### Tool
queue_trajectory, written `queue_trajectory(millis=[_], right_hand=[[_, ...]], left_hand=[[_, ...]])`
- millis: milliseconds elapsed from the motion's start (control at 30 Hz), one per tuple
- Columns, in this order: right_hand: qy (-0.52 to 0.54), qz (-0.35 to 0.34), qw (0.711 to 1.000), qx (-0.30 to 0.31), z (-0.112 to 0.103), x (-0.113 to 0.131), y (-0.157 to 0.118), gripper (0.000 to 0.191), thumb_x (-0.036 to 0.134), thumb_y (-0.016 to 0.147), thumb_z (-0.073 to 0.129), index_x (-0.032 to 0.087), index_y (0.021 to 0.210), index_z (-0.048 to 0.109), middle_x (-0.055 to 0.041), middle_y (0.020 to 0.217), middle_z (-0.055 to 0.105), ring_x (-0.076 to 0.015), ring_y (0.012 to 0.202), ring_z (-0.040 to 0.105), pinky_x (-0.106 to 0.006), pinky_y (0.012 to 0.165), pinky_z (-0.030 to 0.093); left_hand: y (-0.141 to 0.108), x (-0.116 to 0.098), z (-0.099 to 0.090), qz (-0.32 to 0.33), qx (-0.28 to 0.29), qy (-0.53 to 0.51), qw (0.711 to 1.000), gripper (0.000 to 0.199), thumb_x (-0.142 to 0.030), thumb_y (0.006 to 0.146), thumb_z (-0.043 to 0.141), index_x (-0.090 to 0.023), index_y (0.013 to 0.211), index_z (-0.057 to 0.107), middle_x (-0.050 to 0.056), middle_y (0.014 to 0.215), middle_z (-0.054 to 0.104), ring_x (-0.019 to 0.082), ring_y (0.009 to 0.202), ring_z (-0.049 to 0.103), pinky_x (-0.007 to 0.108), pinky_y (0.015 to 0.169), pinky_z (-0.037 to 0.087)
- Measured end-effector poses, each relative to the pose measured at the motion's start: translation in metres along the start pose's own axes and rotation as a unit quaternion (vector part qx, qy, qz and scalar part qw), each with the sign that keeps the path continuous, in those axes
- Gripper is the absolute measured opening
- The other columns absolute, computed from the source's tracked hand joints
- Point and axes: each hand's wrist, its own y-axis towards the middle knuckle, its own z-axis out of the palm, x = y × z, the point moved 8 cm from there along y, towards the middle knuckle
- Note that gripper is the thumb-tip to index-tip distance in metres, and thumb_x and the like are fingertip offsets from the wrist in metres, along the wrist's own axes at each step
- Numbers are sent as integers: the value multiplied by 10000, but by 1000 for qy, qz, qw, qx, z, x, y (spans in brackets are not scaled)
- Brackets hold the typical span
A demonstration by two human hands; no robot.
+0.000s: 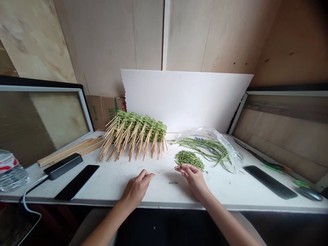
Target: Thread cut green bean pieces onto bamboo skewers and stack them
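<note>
A thin pale skewer (166, 171) spans the gap between my two hands above the white table. My left hand (137, 188) is closed in a pinch at its left end. The fingers of my right hand (192, 176) pinch its right end, beside a pile of short cut green bean pieces (188, 159). One loose green piece (173, 182) lies on the table between the hands. Behind my left hand, skewered green pieces (146, 124) are stacked high, their bare wooden ends (133, 140) pointing toward me.
Bare skewers (71, 150) lie at left, near a black box (63, 166), a dark phone (77, 182) and a bottle (12, 171). Long green beans (210, 147) and a plastic bag (230, 147) lie at right, with a dark slab (270, 181) and a mouse (310, 193).
</note>
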Motion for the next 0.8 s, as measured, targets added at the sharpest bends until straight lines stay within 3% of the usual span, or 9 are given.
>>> queue_trajectory(millis=[133, 233, 367, 800], right_hand=[[17, 3, 1000, -2, 0, 2, 0, 294, 500, 797, 823, 220, 886, 803, -103, 937, 806, -269, 993, 736, -336, 844, 521], [24, 0, 1000, -16, -4, 5, 1, 292, 508, 785, 830, 232, 875, 800, -96, 938, 803, -268, 999, 733, -344, 870, 520], [24, -1, 1000, -19, -6, 8, 2, 303, 527, 772, 834, 241, 864, 797, -100, 937, 796, -284, 1009, 729, -353, 850, 526], [-54, -27, 998, 5, 5, 26, -7, 378, 574, 784, 811, 212, 893, 793, -128, 989, 795, -316, 1044, 715, -388, 826, 564]], left_hand=[[0, 5, -1, -18, -15, -73, 997, 327, -206, 1062, 418, -235, 1348, 574, 56, 1042, 618, 144, 787, 674, 217, 714, 524], [0, 11, -5, -35, -54, -116, 991, 211, -263, 1067, 459, -210, 1220, 595, 79, 1078, 636, 176, 902, 692, 247, 779, 543], [-1, 12, -10, -31, -96, -125, 987, 157, -224, 1057, 486, -201, 985, 624, 46, 940, 651, 156, 841, 683, 239, 791, 532], [-4, 11, -15, -5, -117, -131, 984, 240, -109, 1034, 430, -189, 962, 645, 43, 882, 674, 128, 802, 671, 197, 756, 515]])
